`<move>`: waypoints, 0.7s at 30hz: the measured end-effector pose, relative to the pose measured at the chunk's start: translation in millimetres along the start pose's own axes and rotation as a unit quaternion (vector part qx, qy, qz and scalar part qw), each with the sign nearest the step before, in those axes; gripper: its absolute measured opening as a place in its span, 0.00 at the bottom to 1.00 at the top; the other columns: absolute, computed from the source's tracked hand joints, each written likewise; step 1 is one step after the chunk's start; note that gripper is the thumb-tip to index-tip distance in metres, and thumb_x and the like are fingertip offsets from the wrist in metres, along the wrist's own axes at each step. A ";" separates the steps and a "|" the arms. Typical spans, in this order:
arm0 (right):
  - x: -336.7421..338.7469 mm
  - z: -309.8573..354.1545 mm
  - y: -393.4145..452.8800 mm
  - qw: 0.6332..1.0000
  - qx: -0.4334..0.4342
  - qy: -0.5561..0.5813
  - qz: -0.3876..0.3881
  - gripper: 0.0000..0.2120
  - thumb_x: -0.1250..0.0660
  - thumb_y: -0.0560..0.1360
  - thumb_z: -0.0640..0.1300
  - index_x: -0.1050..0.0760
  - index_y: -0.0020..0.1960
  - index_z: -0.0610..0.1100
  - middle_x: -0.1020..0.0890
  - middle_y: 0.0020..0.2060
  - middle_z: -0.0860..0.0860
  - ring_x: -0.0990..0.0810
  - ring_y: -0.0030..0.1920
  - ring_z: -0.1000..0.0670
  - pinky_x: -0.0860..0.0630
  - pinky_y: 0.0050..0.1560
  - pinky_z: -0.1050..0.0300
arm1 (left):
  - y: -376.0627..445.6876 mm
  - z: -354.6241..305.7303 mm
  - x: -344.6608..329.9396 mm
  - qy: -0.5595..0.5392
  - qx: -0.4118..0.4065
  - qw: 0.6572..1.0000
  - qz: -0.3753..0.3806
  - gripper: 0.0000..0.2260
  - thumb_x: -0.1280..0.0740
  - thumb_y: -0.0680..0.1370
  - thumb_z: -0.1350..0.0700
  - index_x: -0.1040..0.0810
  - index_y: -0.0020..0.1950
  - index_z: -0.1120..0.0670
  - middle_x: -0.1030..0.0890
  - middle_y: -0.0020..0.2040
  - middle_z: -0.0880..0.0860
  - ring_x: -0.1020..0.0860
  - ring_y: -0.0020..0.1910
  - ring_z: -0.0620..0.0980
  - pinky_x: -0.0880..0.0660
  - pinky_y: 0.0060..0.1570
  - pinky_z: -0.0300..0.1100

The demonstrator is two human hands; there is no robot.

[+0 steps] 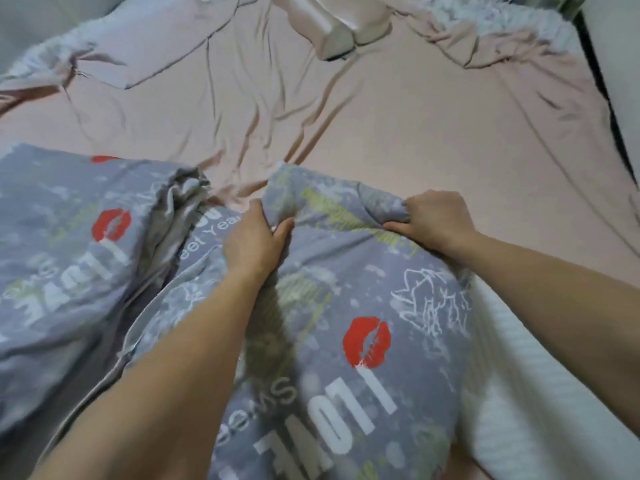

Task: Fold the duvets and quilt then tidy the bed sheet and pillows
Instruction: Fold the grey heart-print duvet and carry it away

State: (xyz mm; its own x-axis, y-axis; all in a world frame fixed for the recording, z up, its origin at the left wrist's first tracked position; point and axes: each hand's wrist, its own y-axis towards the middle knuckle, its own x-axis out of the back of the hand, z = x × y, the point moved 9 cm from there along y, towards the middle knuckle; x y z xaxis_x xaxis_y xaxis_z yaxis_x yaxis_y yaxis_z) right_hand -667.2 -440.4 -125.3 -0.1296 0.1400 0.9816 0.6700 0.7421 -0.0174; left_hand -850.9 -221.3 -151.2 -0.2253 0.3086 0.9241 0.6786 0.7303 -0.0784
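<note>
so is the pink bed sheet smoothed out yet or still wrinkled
Still wrinkled: the pink bed sheet shows long creases across its middle. Both hands grip the grey duvet, not the sheet.

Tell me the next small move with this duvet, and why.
Probably carry the gripped edge forward and lay it flat over the pink sheet. Both the left hand and right hand pinch the grey printed duvet along one raised edge, while the rest lies bunched near the person.

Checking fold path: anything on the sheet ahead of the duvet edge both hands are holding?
Nothing visible nearby. Left hand and right hand grip the grey printed duvet; the wrinkled pink bed sheet beyond is bare until the pink pillow at the far end.
</note>
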 end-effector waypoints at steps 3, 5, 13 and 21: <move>-22.3 -11.0 0.2 0.998 -0.046 0.030 0.005 0.26 0.42 0.76 0.64 0.25 0.53 0.42 0.20 0.49 0.40 0.22 0.52 0.39 0.30 0.46 0.49 | 3.0 5.6 -16.2 0.085 0.018 0.995 0.049 0.28 0.45 0.79 0.37 0.36 0.69 0.57 0.27 0.63 0.63 0.26 0.59 0.64 0.30 0.53 0.53; -52.7 12.6 -9.2 0.997 -0.059 0.042 0.040 0.30 0.49 0.76 0.64 0.27 0.59 0.40 0.22 0.54 0.39 0.26 0.56 0.39 0.33 0.57 0.46 | -9.2 47.4 -35.9 0.130 0.076 0.983 0.107 0.33 0.51 0.78 0.33 0.38 0.73 0.56 0.30 0.68 0.64 0.30 0.65 0.66 0.34 0.63 0.58; -46.4 109.4 -150.8 0.968 -0.096 0.220 0.078 0.31 0.49 0.80 0.60 0.48 0.78 0.46 0.49 0.78 0.46 0.53 0.77 0.48 0.60 0.75 0.49 | -131.1 99.0 -2.0 0.150 0.053 0.980 0.122 0.32 0.52 0.80 0.36 0.49 0.79 0.53 0.47 0.78 0.59 0.49 0.76 0.60 0.51 0.72 0.64; -26.4 223.8 -386.0 0.964 -0.028 0.255 0.066 0.43 0.47 0.71 0.71 0.47 0.78 0.47 0.46 0.77 0.45 0.49 0.77 0.46 0.52 0.75 0.44 | -351.3 77.0 -25.1 0.204 -0.341 0.899 0.187 0.46 0.48 0.68 0.26 0.47 0.79 0.51 0.47 0.78 0.58 0.48 0.77 0.61 0.49 0.70 0.67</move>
State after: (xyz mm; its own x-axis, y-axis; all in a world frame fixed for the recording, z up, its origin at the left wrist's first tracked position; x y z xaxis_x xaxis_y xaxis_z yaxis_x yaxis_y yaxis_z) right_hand -1086.0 -583.8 -187.1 0.3262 -0.1213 0.9375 0.6965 0.7013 -0.1516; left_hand -1137.4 -438.7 -175.6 0.2876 0.1039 0.9521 0.9555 0.0369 -0.2926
